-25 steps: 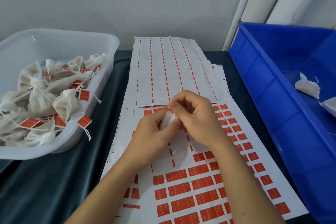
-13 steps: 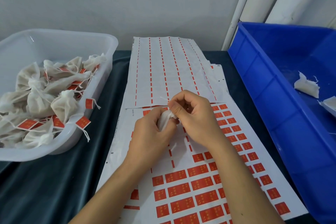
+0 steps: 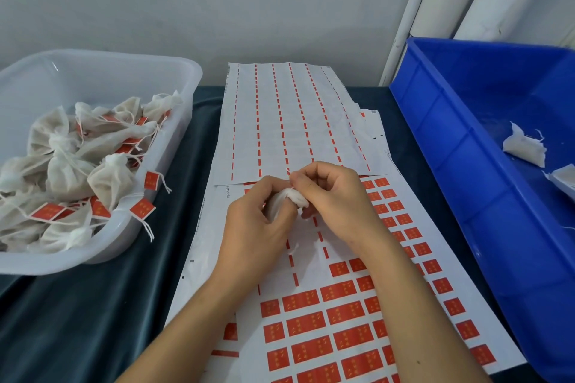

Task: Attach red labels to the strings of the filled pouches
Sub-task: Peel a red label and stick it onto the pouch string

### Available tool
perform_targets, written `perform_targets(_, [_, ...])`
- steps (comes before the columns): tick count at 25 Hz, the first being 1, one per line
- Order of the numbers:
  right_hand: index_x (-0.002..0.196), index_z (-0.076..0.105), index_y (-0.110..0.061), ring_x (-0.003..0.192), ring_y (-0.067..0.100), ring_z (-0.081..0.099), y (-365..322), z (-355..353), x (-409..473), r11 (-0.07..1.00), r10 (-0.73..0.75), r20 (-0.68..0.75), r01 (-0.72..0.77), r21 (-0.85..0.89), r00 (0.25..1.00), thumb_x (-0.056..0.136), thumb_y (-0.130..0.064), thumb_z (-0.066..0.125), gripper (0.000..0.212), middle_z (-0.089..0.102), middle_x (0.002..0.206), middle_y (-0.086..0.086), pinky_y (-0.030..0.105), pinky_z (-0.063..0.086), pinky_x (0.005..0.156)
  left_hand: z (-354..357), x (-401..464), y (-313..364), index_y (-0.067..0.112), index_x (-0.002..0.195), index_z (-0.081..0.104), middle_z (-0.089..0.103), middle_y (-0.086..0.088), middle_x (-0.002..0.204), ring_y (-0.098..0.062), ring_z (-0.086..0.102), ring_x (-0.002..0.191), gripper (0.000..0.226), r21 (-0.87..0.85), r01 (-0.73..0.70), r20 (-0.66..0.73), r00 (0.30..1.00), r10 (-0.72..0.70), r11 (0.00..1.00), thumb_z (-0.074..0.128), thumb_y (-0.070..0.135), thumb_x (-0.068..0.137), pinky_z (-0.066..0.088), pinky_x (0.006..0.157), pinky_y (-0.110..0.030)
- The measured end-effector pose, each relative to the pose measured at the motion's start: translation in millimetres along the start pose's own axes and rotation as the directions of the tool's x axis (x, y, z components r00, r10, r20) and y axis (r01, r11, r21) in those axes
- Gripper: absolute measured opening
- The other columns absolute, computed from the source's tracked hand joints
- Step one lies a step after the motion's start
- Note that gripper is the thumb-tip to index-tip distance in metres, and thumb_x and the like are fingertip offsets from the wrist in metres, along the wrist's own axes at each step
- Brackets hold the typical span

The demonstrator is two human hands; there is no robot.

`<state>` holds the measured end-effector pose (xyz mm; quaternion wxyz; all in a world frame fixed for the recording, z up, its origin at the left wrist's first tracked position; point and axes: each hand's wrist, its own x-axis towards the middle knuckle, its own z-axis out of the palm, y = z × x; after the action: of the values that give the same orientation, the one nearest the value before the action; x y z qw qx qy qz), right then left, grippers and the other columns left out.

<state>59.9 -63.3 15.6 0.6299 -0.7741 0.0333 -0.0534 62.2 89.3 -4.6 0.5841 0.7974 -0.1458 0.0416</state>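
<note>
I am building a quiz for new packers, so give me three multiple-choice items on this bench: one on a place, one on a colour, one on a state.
1. Where do the labelled pouches lie?
A. in the blue crate
B. in the clear tub on the left
C. on the label sheets

2. What colour is the crate on the right?
A. blue
B. green
C. grey

3. How is the pouch at the centre?
A. lying free on the sheet
B. dropped in the tub
C. held between both hands

Key: 1 B, the labelled pouches fill the clear tub. 2 A, the crate is blue. 3 C, the left hand and right hand grip the pouch above the label sheet.
</note>
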Motion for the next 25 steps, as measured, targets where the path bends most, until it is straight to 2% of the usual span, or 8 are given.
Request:
perform_targets(4, [0.088, 0.079, -0.022, 0.062, 0.009, 0.065, -2.4, -1.6, -0.3, 0.987, 0.113, 0.024, -0.115, 0.114, 0.993, 0.099, -0.030, 0.068, 0.017, 0.073, 0.075, 0.001, 0.024, 0.056, 0.060, -4.6, 3.5, 2.5, 0.038, 0.100, 0.072, 0.074, 0.015, 0.095, -0.014, 0.070, 0.093, 0.008, -0.097, -0.054, -0.004, 0.999, 0.053, 0.994, 0.068, 0.031, 0.102, 0.056, 0.076, -0.017])
perform_targets(7, [0.089, 0.079, -0.020, 0.062, 0.007, 0.063, -2.9, -1.8, -0.9, 0.979, 0.151, 0.049, -0.157, 0.132, 0.987, 0.099, -0.028, 0.068, 0.017, 0.069, 0.070, -0.002, 0.023, 0.054, 0.062, -5.0, 6.0, 0.3, 0.037, 0.097, 0.072, 0.075, 0.010, 0.092, -0.019, 0.072, 0.088, 0.003, -0.147, -0.010, -0.045, 0.999, 0.004, 0.989, 0.070, 0.039, 0.100, 0.062, 0.077, -0.031])
perform_targets(9, [0.091, 0.078, -0.018, 0.063, 0.006, 0.063, -3.4, -1.1, -1.2, 0.984, 0.142, 0.076, -0.149, 0.099, 0.987, 0.099, -0.027, 0.068, 0.016, 0.068, 0.069, -0.004, 0.022, 0.054, 0.063, -4.9, 7.0, -1.5, 0.036, 0.098, 0.072, 0.076, 0.009, 0.093, -0.020, 0.074, 0.090, 0.009, -0.162, 0.025, -0.068, 0.997, -0.036, 0.986, 0.070, 0.044, 0.099, 0.065, 0.080, -0.039])
perform_targets(16, [0.097, 0.076, -0.022, 0.067, 0.006, 0.065, -3.9, -0.7, -3.3, 0.996, 0.090, 0.084, -0.090, -0.008, 0.992, 0.100, -0.029, 0.067, 0.011, 0.070, 0.076, -0.007, 0.021, 0.055, 0.064, -5.2, 9.2, -5.4, 0.039, 0.093, 0.073, 0.076, 0.010, 0.088, -0.015, 0.074, 0.086, 0.010, -0.170, 0.110, -0.079, 0.989, -0.125, 0.979, 0.067, 0.043, 0.100, 0.062, 0.077, -0.022])
perform_targets(18, [0.102, 0.074, -0.028, 0.080, 0.005, 0.066, -3.4, -1.1, -2.7, 0.997, -0.008, 0.017, 0.009, -0.072, 1.000, 0.099, -0.030, 0.068, 0.007, 0.070, 0.090, -0.013, 0.021, 0.056, 0.067, -5.0, 9.6, -5.6, 0.037, 0.091, 0.073, 0.076, 0.010, 0.086, -0.014, 0.074, 0.083, 0.010, -0.176, 0.141, -0.079, 0.984, -0.157, 0.974, 0.068, 0.041, 0.100, 0.060, 0.074, -0.017])
perform_targets(20, [0.105, 0.073, -0.032, 0.094, 0.007, 0.064, -3.2, -2.5, -1.9, 0.985, -0.135, 0.015, 0.136, -0.102, 0.991, 0.097, -0.031, 0.070, 0.009, 0.068, 0.103, -0.018, 0.021, 0.056, 0.072, -5.1, 9.6, -5.5, 0.034, 0.090, 0.074, 0.076, 0.009, 0.085, -0.015, 0.073, 0.082, 0.012, -0.175, 0.160, -0.074, 0.982, -0.176, 0.971, 0.067, 0.037, 0.100, 0.060, 0.071, -0.018])
perform_targets(23, [0.105, 0.075, -0.029, 0.098, 0.014, 0.064, -2.2, -2.8, -3.1, 0.960, -0.241, 0.076, 0.249, -0.128, 0.968, 0.094, -0.029, 0.073, 0.011, 0.068, 0.104, -0.017, 0.024, 0.058, 0.076, -5.0, 9.0, -3.7, 0.032, 0.091, 0.075, 0.075, 0.008, 0.084, -0.015, 0.073, 0.080, 0.013, -0.176, 0.153, -0.053, 0.985, -0.165, 0.972, 0.066, 0.036, 0.100, 0.060, 0.068, -0.019])
perform_targets(25, [0.103, 0.075, -0.029, 0.097, 0.010, 0.065, 0.4, -1.9, -1.8, 0.940, -0.264, 0.068, 0.273, -0.207, 0.962, 0.095, -0.027, 0.073, 0.008, 0.069, 0.100, -0.018, 0.020, 0.056, 0.077, -5.1, 8.5, -1.3, 0.031, 0.090, 0.075, 0.075, 0.010, 0.082, -0.012, 0.072, 0.078, 0.015, -0.151, 0.154, -0.027, 0.987, -0.160, 0.976, 0.065, 0.036, 0.100, 0.057, 0.066, -0.015])
